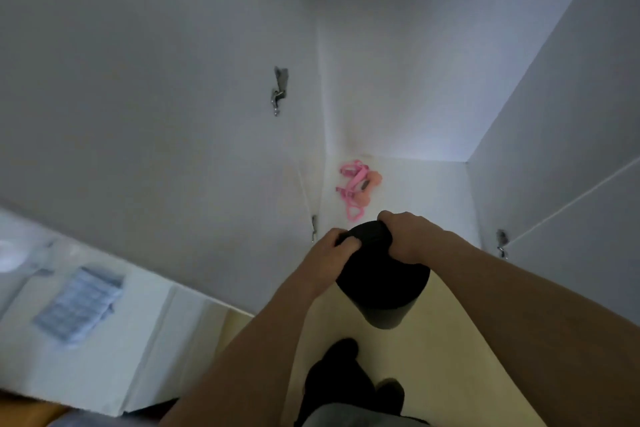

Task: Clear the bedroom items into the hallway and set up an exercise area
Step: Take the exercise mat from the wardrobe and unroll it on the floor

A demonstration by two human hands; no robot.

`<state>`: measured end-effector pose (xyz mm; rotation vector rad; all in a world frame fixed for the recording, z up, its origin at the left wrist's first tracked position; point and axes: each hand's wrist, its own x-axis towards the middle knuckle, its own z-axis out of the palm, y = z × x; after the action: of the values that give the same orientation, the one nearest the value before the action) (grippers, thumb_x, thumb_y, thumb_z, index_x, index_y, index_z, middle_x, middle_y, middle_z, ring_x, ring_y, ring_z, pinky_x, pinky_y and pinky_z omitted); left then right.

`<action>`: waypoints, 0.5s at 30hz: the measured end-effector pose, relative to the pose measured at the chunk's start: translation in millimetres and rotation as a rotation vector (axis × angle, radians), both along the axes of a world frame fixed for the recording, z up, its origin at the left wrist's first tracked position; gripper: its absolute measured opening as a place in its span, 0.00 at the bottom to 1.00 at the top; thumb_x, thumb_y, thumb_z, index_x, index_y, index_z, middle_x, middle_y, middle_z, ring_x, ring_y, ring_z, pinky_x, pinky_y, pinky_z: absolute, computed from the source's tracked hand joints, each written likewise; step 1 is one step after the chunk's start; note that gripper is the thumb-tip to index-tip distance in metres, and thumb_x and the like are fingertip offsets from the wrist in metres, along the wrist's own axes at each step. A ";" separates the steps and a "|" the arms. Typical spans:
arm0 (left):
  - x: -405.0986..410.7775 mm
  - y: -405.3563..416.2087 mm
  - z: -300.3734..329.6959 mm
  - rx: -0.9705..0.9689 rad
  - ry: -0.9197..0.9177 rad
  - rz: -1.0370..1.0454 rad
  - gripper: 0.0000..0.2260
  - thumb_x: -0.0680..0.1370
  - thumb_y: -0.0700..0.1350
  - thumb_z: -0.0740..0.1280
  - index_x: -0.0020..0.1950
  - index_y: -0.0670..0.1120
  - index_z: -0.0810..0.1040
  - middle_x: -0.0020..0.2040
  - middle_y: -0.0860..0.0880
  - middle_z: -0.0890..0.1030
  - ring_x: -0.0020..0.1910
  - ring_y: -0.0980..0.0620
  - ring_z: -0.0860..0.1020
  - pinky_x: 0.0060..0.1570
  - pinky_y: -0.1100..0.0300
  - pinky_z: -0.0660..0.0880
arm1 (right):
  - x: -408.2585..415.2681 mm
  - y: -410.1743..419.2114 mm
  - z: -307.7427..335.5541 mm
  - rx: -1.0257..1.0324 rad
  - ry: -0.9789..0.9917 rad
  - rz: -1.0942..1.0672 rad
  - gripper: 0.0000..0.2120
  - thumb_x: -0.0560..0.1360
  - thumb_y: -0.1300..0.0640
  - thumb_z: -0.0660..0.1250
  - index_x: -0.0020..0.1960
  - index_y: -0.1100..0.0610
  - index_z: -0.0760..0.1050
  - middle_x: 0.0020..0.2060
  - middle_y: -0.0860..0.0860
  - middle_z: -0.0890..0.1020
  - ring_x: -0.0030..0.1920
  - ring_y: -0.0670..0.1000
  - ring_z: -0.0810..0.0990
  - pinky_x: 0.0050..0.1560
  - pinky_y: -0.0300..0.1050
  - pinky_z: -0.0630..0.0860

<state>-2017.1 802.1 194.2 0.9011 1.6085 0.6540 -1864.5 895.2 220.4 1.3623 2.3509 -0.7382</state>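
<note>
Both hands grip the top of a black rolled mat point(381, 281), held upright over the pale floor point(446, 340): left hand point(332, 253) on its left edge, right hand point(408, 236) on its right. Pink resistance bands point(356, 187) lie in the white cupboard point(398, 97) corner beyond

metal hinge point(279, 90) on white panel point(156, 114)

Black roll point(382, 279), pink bands point(356, 189), white cupboard walls point(173, 114).
Pale yellow floor point(450, 340); blue-grey checked cloth point(79, 305), perhaps a towel, blurred at left; black socks point(339, 374) below.
</note>
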 end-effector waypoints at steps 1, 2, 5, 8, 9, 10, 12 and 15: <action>-5.3 -12.1 -1.7 -0.024 -0.075 0.106 0.14 0.78 0.56 0.61 0.54 0.49 0.77 0.51 0.47 0.81 0.50 0.52 0.80 0.53 0.54 0.76 | -8.9 -3.4 -0.7 0.008 -0.008 0.045 0.14 0.74 0.59 0.64 0.58 0.54 0.67 0.47 0.52 0.74 0.43 0.53 0.73 0.41 0.44 0.68; -10.1 -24.8 -4.3 -0.062 -0.135 0.199 0.15 0.81 0.57 0.59 0.54 0.48 0.78 0.51 0.47 0.81 0.51 0.51 0.80 0.57 0.52 0.75 | -17.5 -7.0 -1.3 0.014 -0.012 0.091 0.14 0.74 0.59 0.64 0.58 0.54 0.67 0.47 0.52 0.74 0.44 0.53 0.73 0.41 0.45 0.68; -28.0 -59.8 -17.6 -0.243 -0.077 0.316 0.32 0.80 0.67 0.54 0.71 0.45 0.73 0.68 0.43 0.75 0.66 0.43 0.74 0.71 0.47 0.66 | -37.7 -15.5 -1.8 0.026 -0.025 0.206 0.15 0.74 0.59 0.63 0.60 0.54 0.67 0.51 0.54 0.76 0.47 0.55 0.75 0.43 0.46 0.69; -46.4 -92.2 -26.8 -0.406 0.042 0.413 0.41 0.78 0.71 0.50 0.77 0.39 0.63 0.76 0.39 0.66 0.72 0.39 0.67 0.74 0.48 0.59 | -54.2 -25.7 -3.0 0.021 -0.028 0.289 0.15 0.74 0.59 0.63 0.59 0.55 0.67 0.51 0.55 0.76 0.45 0.55 0.73 0.43 0.46 0.70; -50.0 -100.8 -27.5 -0.431 0.091 0.430 0.39 0.80 0.68 0.50 0.77 0.38 0.61 0.77 0.39 0.63 0.74 0.40 0.65 0.75 0.49 0.59 | -57.0 -27.9 -4.0 0.020 -0.028 0.304 0.15 0.74 0.59 0.63 0.60 0.55 0.67 0.52 0.55 0.77 0.45 0.54 0.73 0.43 0.46 0.71; -53.9 -109.9 -29.5 -0.449 0.145 0.434 0.36 0.81 0.65 0.50 0.78 0.38 0.60 0.78 0.40 0.62 0.75 0.41 0.63 0.75 0.50 0.58 | -60.0 -30.3 -4.9 0.019 -0.025 0.319 0.15 0.74 0.59 0.63 0.60 0.55 0.68 0.52 0.55 0.77 0.44 0.54 0.73 0.43 0.46 0.71; -58.8 -127.5 -28.2 -0.459 0.218 0.437 0.32 0.83 0.61 0.52 0.78 0.38 0.61 0.77 0.40 0.63 0.75 0.42 0.64 0.73 0.52 0.60 | -68.0 -34.5 -6.8 0.014 -0.025 0.354 0.15 0.74 0.59 0.63 0.61 0.55 0.68 0.52 0.55 0.77 0.44 0.53 0.73 0.43 0.45 0.71; -61.1 -143.2 -30.6 -0.400 0.325 0.585 0.36 0.82 0.59 0.56 0.79 0.36 0.51 0.78 0.39 0.59 0.75 0.41 0.62 0.72 0.50 0.62 | -80.0 -39.0 -6.2 0.001 -0.031 0.372 0.16 0.74 0.59 0.63 0.61 0.55 0.67 0.50 0.54 0.76 0.44 0.53 0.73 0.42 0.44 0.70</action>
<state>-2078.2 658.9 163.5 0.2374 2.2280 0.5606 -1944.6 856.2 214.2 0.8867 2.4771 -0.5990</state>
